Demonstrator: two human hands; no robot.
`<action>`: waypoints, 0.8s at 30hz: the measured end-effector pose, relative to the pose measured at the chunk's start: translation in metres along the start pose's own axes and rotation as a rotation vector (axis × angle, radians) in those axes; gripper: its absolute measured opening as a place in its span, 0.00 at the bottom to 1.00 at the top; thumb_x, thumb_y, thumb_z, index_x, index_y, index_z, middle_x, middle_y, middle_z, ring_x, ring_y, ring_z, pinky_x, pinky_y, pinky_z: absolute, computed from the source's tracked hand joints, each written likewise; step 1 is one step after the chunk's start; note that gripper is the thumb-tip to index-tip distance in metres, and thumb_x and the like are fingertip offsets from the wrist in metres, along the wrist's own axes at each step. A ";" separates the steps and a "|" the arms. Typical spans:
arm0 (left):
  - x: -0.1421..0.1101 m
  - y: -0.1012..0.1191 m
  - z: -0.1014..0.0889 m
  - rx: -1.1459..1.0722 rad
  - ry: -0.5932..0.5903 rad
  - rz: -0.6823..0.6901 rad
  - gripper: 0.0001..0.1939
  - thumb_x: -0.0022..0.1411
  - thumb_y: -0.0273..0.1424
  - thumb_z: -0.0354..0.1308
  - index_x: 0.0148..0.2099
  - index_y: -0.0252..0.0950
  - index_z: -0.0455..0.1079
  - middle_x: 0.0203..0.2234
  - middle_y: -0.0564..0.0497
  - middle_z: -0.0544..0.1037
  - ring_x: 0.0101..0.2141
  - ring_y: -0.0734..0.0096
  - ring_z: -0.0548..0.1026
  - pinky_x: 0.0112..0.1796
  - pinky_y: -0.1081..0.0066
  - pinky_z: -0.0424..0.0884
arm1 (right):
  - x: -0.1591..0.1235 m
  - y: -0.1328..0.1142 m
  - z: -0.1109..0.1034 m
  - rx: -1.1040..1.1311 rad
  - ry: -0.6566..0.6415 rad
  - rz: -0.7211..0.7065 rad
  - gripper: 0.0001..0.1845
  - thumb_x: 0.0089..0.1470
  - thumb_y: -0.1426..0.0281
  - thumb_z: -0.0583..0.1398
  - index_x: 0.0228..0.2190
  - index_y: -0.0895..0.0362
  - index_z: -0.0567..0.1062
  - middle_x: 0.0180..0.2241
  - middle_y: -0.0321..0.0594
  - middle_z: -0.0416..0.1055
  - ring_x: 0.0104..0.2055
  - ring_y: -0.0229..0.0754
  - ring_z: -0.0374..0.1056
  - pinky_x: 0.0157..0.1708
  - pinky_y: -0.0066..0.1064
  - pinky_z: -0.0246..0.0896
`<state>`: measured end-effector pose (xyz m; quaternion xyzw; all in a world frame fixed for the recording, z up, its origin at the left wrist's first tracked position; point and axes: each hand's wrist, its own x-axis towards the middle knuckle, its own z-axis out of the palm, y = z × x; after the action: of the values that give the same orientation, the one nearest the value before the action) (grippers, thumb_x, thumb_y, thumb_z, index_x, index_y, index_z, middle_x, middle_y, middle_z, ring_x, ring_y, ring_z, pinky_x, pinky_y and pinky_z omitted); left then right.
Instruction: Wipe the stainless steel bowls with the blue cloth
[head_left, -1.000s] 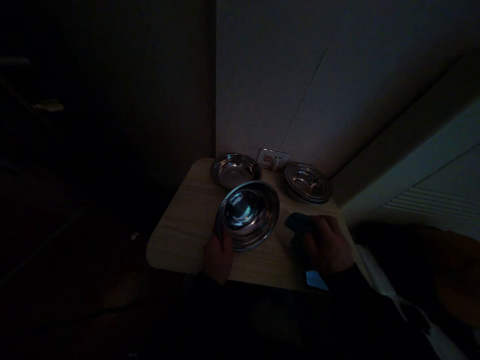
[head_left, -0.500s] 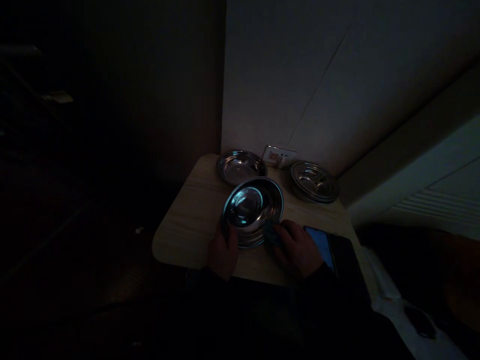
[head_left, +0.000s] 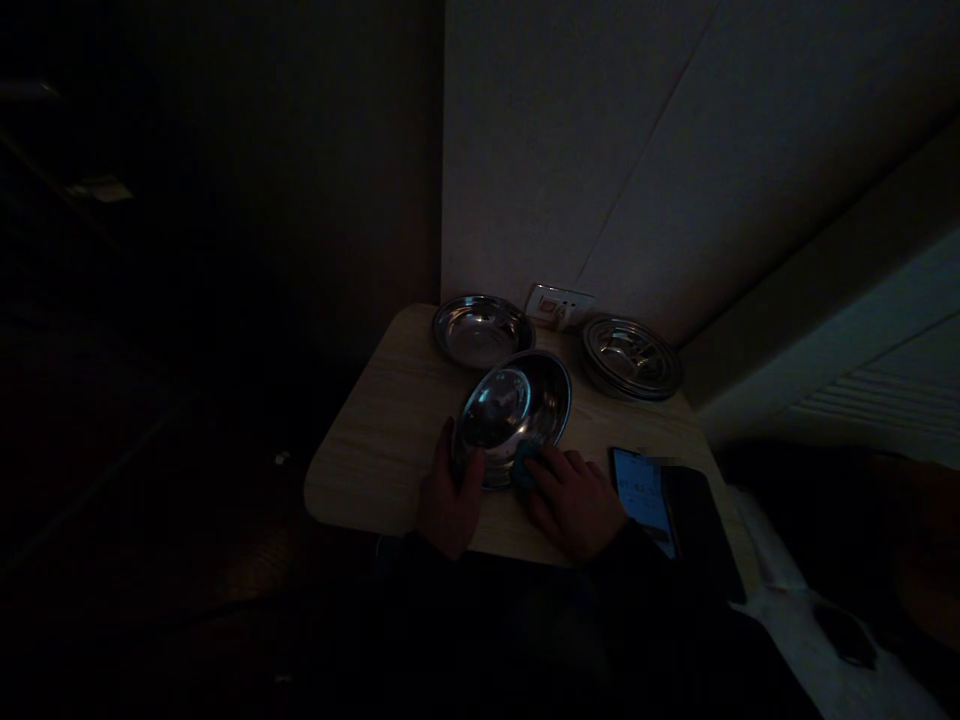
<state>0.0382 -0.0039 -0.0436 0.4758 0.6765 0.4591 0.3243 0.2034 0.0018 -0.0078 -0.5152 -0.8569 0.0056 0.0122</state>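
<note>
A shiny metal bowl (head_left: 551, 400) is tilted up above the light wooden table (head_left: 367, 440). My left hand (head_left: 452, 500) grips its lower left rim, thumb on the inside and fingers behind. My right hand (head_left: 574, 500) is closed on a bluish-green cloth (head_left: 525, 465), pressed against the bowl's lower right inner side. Whether it is a cloth or a sponge is hard to say in the dim light. Behind the bowl lies another shallow metal bowl (head_left: 480, 335). At the back right stands a stack of metal bowls (head_left: 630, 360).
A lit phone (head_left: 641, 495) lies by my right forearm, against a dark flat object (head_left: 705, 530). A wall socket (head_left: 559, 306) sits just above the table's back edge. To the right, a dark oblong item (head_left: 844, 635) rests on a pale surface. The room is very dark.
My right hand has moved left with the cloth, further onto the bowl's inner side. The bowl is turned and tilted slightly differently. More of the phone screen shows.
</note>
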 end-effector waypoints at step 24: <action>0.012 -0.007 0.002 0.192 0.063 0.088 0.18 0.60 0.36 0.42 0.43 0.30 0.67 0.33 0.41 0.77 0.34 0.63 0.75 0.32 0.70 0.68 | 0.028 -0.028 0.011 0.057 0.070 -0.203 0.06 0.54 0.70 0.55 0.33 0.56 0.72 0.36 0.40 0.70 0.39 0.43 0.60 0.37 0.34 0.50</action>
<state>0.0332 0.0067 -0.0512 0.5192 0.7058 0.4207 0.2352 0.1658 0.0132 -0.0176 -0.4249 -0.9034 0.0106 0.0572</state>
